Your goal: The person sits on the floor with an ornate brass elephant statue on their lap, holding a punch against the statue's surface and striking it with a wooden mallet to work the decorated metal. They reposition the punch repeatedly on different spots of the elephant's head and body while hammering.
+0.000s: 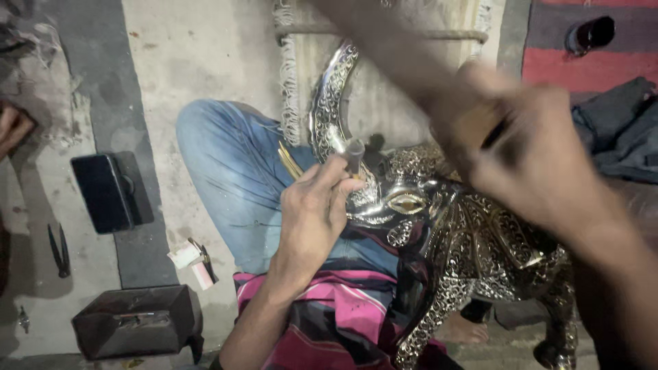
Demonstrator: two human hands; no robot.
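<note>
My left hand (314, 209) grips a short grey metal punch (354, 156) and holds its tip against an ornate silver and gold metal animal figure (473, 240) that rests across my lap. The figure's curved, patterned horn (327, 103) rises above the hand. My right hand (528, 157) is raised above the figure and blurred by motion; it holds a wooden handle (480, 127) with a dark part, probably a hammer. My blue-jeaned knee (233, 164) lies left of the figure, and a pink striped cloth (343, 315) covers my lap.
On the concrete floor to the left lie a dark phone (103, 192), pliers (60, 250), a dark metal block (133, 322) and a small pink-white packet (195, 264). Another person's hand (12, 129) shows at the far left edge. Dark cloth (620, 123) and a red striped mat (589, 65) lie at the right.
</note>
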